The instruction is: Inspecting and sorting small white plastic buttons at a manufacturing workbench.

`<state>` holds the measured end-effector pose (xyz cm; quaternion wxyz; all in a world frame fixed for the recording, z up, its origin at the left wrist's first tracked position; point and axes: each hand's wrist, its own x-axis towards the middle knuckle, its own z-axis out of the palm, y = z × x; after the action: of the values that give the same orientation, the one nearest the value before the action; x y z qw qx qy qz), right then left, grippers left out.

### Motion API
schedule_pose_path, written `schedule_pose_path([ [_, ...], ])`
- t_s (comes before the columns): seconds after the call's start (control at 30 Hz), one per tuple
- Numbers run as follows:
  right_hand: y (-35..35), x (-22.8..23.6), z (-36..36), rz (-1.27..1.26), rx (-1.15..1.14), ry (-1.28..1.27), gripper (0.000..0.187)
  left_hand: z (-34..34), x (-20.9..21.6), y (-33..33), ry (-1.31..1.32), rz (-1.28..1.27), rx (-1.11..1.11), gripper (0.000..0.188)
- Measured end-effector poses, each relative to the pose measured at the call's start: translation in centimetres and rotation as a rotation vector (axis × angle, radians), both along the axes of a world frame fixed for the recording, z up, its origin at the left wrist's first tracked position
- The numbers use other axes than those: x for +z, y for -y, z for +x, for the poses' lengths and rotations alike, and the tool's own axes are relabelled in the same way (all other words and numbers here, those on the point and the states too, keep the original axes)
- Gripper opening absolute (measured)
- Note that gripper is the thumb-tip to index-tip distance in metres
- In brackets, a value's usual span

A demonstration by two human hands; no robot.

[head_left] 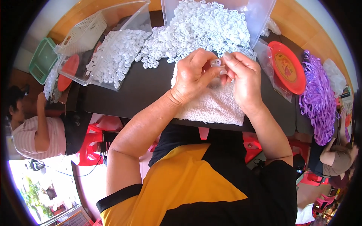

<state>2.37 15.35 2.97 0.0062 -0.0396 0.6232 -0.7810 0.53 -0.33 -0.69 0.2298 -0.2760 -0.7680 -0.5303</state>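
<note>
My left hand (pixel 193 74) and my right hand (pixel 246 77) meet above a folded white towel (pixel 215 109) at the table's near edge. Between their fingertips is a small white two-holed plastic piece (pixel 215 63). The left thumb and forefinger pinch it, while the right thumb and fingers close in against its other side. Fingers cover part of the piece, and something greyish below it is too blurred to make out. Just beyond the hands spreads a big heap of similar white pieces (pixel 207 28), spilling from a clear bin (pixel 260 22).
Left of the heap, a tipped clear bin (pixel 130 19) spills more white pieces (pixel 113 56). A red plate (pixel 296 75) and purple ribbons (pixel 318 98) lie at right. A white basket (pixel 86 32) and green basket (pixel 44 60) stand far left. Other people sit at both sides.
</note>
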Motion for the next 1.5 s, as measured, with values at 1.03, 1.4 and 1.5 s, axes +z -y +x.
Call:
schedule_pose_path([
  [1.03, -1.9, -2.0, -3.1, 0.275, -0.045, -0.287, 0.024, 1.4, 2.5, -0.3, 0.371, 0.305, -0.144, 0.026],
  [1.4, -2.5, -1.9, -3.5, 0.243, -0.165, -0.284, 0.025, 5.5, 3.6, 1.0, 0.997, 0.836, -0.663, 0.025],
  [1.5, -2.4, 0.4, -2.6, 0.286, -0.108, -0.340, 0.025, 7.8, 3.2, 0.8, 0.951, 0.809, -0.718, 0.030],
])
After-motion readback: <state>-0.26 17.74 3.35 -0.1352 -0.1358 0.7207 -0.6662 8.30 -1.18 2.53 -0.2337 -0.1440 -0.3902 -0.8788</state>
